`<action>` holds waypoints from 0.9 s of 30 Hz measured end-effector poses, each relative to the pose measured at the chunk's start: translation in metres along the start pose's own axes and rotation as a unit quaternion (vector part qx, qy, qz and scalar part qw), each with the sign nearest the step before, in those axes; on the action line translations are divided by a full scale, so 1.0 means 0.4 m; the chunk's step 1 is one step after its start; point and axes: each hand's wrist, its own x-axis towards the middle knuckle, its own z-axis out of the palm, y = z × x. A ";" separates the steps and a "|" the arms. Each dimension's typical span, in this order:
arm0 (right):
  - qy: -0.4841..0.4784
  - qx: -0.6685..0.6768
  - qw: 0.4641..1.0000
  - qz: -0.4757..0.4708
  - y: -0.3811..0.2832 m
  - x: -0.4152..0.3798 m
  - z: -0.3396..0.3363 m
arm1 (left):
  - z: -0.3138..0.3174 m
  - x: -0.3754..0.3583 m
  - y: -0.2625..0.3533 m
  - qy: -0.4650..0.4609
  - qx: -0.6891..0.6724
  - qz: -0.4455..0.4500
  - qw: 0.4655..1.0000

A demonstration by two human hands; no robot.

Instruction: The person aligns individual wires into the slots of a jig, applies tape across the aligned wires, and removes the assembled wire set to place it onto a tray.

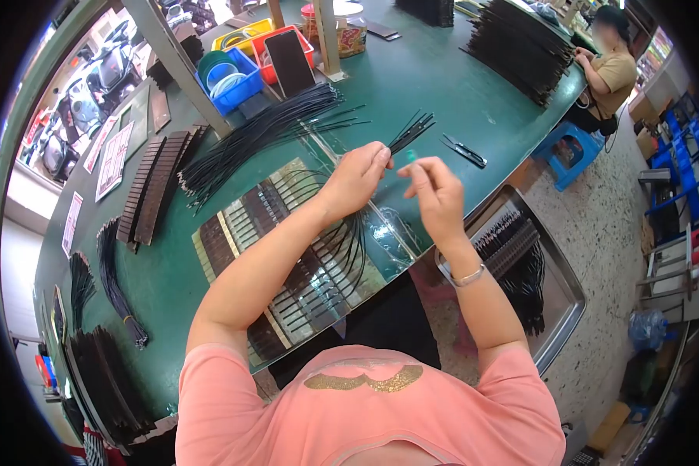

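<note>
My left hand (357, 177) is closed around a bundle of thin black cables (413, 132). Their ends stick out past the fingers, and the rest hangs down below the hand. Just to the right, my right hand (436, 198) has its fingers curled in toward the thumb. A small green bit shows at its fingertips; what it is, I cannot make out. Under my forearms lies a board with rows of slotted strips (268, 225), with black cables laid across part of it. A pair of small black-handled snips (464, 151) rests on the green table (400, 74), right of the cables.
A long pile of black cables (248, 140) lies beyond the board. Colored bins (237, 87) stand by a post. Dark strips are stacked at the far right (512, 46) and left (157, 182). A metal tray (571, 287) sits below the table edge. Another person (610, 74) works at the far right.
</note>
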 end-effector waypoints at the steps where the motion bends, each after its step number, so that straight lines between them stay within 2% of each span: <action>1: -0.014 0.016 1.000 0.011 0.008 0.004 0.013 | 0.004 -0.002 0.000 0.008 0.020 0.020 1.000; 3: -0.036 0.051 0.997 0.042 0.009 0.024 0.031 | 0.009 -0.006 0.003 0.029 0.063 0.057 0.996; 6: -0.048 0.033 0.995 0.077 -0.010 0.041 0.042 | 0.010 -0.021 0.026 0.052 0.102 0.056 0.992; 7: -0.037 -0.011 0.998 0.056 -0.010 0.043 0.039 | 0.010 -0.026 0.032 0.055 0.113 0.055 0.990; 8: -0.033 -0.051 0.998 0.034 -0.007 0.042 0.029 | 0.008 -0.025 0.027 0.021 0.258 0.140 0.956; 9: -0.038 -0.081 0.996 0.008 -0.004 0.045 0.031 | 0.014 -0.026 0.026 -0.010 0.313 0.164 0.935; 10: -0.042 -0.102 0.993 0.041 -0.018 0.038 0.024 | 0.027 -0.027 0.017 0.020 0.328 0.187 0.926; 11: -0.046 -0.145 0.988 -0.011 0.000 0.037 0.014 | 0.030 -0.026 0.024 -0.001 0.302 0.159 0.940; 13: -0.075 -0.208 0.975 0.023 -0.037 0.034 0.006 | 0.028 -0.036 0.033 0.022 0.225 0.141 0.964; 14: -0.064 -0.188 0.980 0.031 -0.006 0.037 0.003 | 0.037 -0.029 0.022 0.028 0.217 0.098 0.971; 15: -0.090 -0.220 0.971 0.019 0.002 0.045 -0.006 | 0.033 -0.013 0.008 -0.008 0.248 0.103 0.963; 16: -0.067 -0.201 0.977 -0.010 0.012 0.040 -0.007 | 0.034 -0.010 0.014 0.021 0.210 0.087 0.973; 20: -0.146 -0.141 0.978 0.038 0.027 0.017 -0.042 | 0.005 -0.030 0.030 0.075 0.051 0.073 0.993; 21: -0.160 -0.105 0.980 0.061 0.030 0.013 -0.046 | -0.003 -0.020 0.017 0.057 0.018 0.083 0.995; 24: -0.128 -0.039 0.991 0.005 0.076 0.004 -0.030 | -0.014 -0.001 -0.030 -0.030 -0.116 0.072 0.990; 25: -0.166 0.011 0.986 0.006 0.097 0.019 -0.040 | -0.024 -0.006 -0.028 -0.077 -0.145 0.032 0.986; 27: -0.150 -0.066 0.984 -0.065 0.119 0.052 -0.043 | -0.048 -0.014 -0.011 -0.170 -0.201 -0.043 0.964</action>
